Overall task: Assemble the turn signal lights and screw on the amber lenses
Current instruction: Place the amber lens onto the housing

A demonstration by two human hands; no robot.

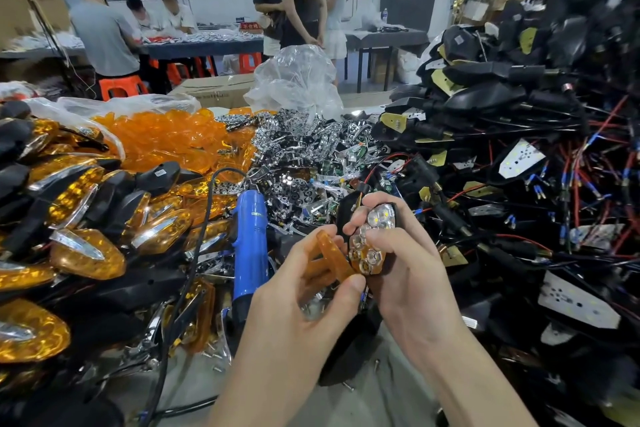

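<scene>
ASSEMBLY BENCH: A worker's left hand pinches an amber lens between thumb and fingers. The lens's edge touches a light gripped in the right hand, whose fingers curl round the black housing, chrome reflector facing up. Both are held just above the near middle of the tabletop. Just left of the hands lies a blue screwdriver, its black cable looping toward the near edge. Finished lights are heaped along the left edge. Behind them sits a pile of loose lenses, and at the far middle a mound of reflectors lies below a clear bag. Black housings trailing red and blue wires are stacked high along the right edge. Loose screws lie near the wrists. Beyond the table, several people stand or sit at other benches.
</scene>
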